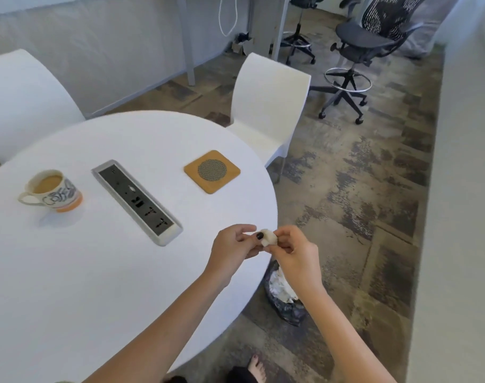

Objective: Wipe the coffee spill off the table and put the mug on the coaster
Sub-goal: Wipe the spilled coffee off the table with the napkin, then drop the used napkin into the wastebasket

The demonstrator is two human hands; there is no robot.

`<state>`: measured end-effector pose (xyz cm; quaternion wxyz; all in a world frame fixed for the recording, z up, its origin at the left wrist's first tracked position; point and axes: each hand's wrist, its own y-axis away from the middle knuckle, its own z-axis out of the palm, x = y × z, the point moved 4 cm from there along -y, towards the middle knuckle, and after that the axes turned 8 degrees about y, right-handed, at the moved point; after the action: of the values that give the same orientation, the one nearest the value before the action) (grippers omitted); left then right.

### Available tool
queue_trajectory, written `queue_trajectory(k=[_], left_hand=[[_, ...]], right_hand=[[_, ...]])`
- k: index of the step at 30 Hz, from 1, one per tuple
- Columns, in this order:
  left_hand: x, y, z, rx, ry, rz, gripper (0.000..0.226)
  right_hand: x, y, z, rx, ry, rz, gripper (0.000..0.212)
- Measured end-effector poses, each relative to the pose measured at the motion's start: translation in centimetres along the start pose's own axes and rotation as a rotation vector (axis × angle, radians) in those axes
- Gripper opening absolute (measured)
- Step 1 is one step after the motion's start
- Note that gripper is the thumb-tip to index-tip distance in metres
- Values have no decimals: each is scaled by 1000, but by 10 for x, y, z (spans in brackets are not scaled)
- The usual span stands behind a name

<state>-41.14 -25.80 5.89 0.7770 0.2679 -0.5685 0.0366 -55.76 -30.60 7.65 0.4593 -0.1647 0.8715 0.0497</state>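
Note:
A cream mug (52, 189) with black lettering and an orange base stands at the left of the round white table (97, 272), with milky coffee inside. The square wooden coaster (212, 171) with a round mesh centre lies at the table's right side, with nothing on it. Near the table's right edge, my left hand (233, 244) and my right hand (291, 251) together pinch a small crumpled white tissue wad (269, 237). I see no spill on the tabletop.
A grey power socket strip (137, 201) is set into the table between mug and coaster. A bin with a black liner and white paper (284, 294) stands on the floor under the table's right edge. White chairs (266, 106) and black office chairs (354, 51) stand beyond.

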Motion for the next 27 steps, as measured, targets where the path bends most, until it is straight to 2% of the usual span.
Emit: queue_trajectory(k=[4,9,14,18,20,27], left_hand=[[-21,-19,34,-22,-130,88,19],[-51,-61,42,17,-623,296,22],[-78,-102,33,67,-1171,481,25],[-105,-120,29,31,-1473,453,50],[-115,-124,26,29,-1534,448,55],[-126,-132,21,55,-1535,469,53]], right_hand=[[48,-20,-28,35,26,39,25],[121,-33,-61,123,36,169,23],[190,-35,-67,196,229,202,29],[240,-38,-51,155,337,321,31],[261,-41,-43,136,383,372,32],[310,-48,-22,39,369,543,53]])
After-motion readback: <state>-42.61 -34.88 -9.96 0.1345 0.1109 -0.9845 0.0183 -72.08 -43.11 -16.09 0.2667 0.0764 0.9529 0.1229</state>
